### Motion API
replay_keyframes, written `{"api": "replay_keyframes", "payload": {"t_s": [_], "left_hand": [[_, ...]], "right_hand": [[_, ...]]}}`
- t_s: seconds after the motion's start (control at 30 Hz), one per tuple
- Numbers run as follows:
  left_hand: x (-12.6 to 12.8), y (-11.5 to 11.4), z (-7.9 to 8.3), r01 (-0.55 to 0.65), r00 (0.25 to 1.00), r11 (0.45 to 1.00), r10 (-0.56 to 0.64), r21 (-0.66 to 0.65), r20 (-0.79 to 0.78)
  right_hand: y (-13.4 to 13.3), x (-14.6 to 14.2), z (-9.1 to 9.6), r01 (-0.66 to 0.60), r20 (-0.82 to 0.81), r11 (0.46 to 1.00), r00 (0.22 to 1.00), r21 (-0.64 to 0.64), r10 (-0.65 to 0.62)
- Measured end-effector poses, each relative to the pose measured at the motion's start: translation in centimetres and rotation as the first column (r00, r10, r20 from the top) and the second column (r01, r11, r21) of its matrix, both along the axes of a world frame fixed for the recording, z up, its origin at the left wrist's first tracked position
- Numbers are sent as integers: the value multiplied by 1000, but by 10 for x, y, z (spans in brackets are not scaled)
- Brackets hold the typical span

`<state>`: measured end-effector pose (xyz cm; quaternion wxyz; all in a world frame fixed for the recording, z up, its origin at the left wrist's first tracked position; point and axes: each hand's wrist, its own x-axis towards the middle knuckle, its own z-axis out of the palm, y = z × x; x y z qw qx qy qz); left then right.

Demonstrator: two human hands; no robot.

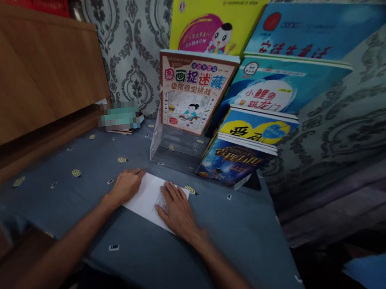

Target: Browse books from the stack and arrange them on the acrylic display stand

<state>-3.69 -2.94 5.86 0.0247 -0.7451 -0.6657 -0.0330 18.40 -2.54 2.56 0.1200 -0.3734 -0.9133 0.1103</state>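
A white sheet of paper (142, 199) lies at a slant on the grey-blue tablecloth. My left hand (128, 186) is at its left edge, fingers together and closed at the far left corner. Flat on the right half of the sheet rests my right hand (179, 208), its fingers stretched and slightly apart. Beside its thumb and partly under the fingers is a grey, sketchy patch (161, 201); whether it is a drawing or a thin see-through item, I cannot tell.
Past the sheet stands a clear book rack (173, 153) with several picture books, including a brown-edged one (194, 91) and a dark blue one (232, 161). A small stack of books (121, 117) lies at the back left, near a wooden cabinet (34, 74). Patterned wallpaper (127, 45) is behind.
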Motion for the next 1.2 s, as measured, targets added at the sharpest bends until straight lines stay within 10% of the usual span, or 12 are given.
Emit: {"api": "replay_keyframes", "payload": {"t_s": [0.77, 1.2], "left_hand": [[-4, -1, -19, 0, 999, 996, -4, 85, 44], [-55, -19, -28, 165, 936, 983, -182, 81, 303]], "right_hand": [[-3, 45, -2, 113, -35, 993, 993, 27, -112], [-3, 45, -1, 109, 5, 994, 994, 7, -109]]}}
